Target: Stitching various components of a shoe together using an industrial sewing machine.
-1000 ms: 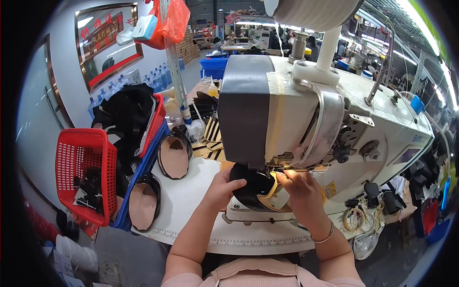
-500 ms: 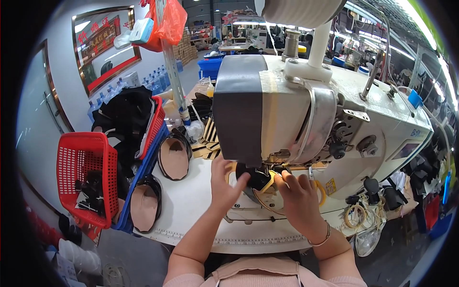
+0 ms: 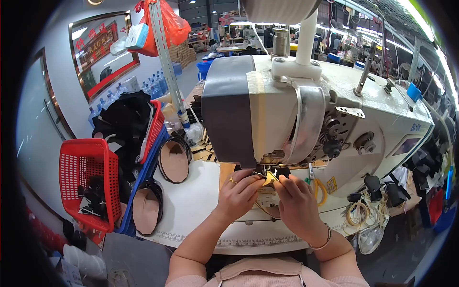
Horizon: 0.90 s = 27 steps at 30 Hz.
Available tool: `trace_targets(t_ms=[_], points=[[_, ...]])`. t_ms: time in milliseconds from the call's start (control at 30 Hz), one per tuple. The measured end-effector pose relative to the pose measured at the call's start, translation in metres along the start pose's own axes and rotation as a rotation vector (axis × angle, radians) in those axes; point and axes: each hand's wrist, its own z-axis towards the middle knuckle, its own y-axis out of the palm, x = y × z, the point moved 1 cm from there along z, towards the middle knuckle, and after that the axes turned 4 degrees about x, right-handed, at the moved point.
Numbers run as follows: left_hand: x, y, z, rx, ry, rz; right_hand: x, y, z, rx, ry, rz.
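Observation:
Under the head of a white and grey sewing machine, both hands grip a small black and yellow workpiece, which looks like a shoe part. My left hand, with a ring on one finger, pinches its left side, fingers closed. My right hand presses closed fingers on its right side, close to the needle area. Much of the workpiece is hidden by the fingers and the machine head. Right of my right hand lie scissors with orange handles.
Two stacks of oval beige and black pieces sit on the table's left. Beyond them are a red basket with black scraps and a blue crate. A tape roll hangs at the right edge. A ruler strip lines the front.
My left hand has gone from spread fingers beside the workpiece to gripping its left side. The workpiece is now more covered, and the right hand stays on it. The whole view has shifted slightly.

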Motion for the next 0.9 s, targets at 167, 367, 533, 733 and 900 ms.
trace_targets(t_ms=[167, 367, 533, 733, 900], points=[[0.001, 0.0, 0.004, 0.004, -0.012, 0.035, 0.004, 0.002, 0.001, 0.001, 0.033, 0.059], [-0.002, 0.005, 0.001, 0.009, -0.061, 0.054, 0.008, 0.006, 0.005, 0.014, 0.055, 0.103], [0.001, 0.006, 0.002, 0.027, -0.092, 0.048, 0.013, 0.009, 0.008, 0.049, 0.042, 0.087], [0.002, 0.007, 0.001, 0.028, -0.103, 0.056, 0.019, 0.015, 0.008, 0.083, 0.021, 0.085], [0.004, 0.006, 0.001, 0.025, -0.114, 0.059, 0.019, 0.012, 0.012, 0.067, 0.046, 0.156]])
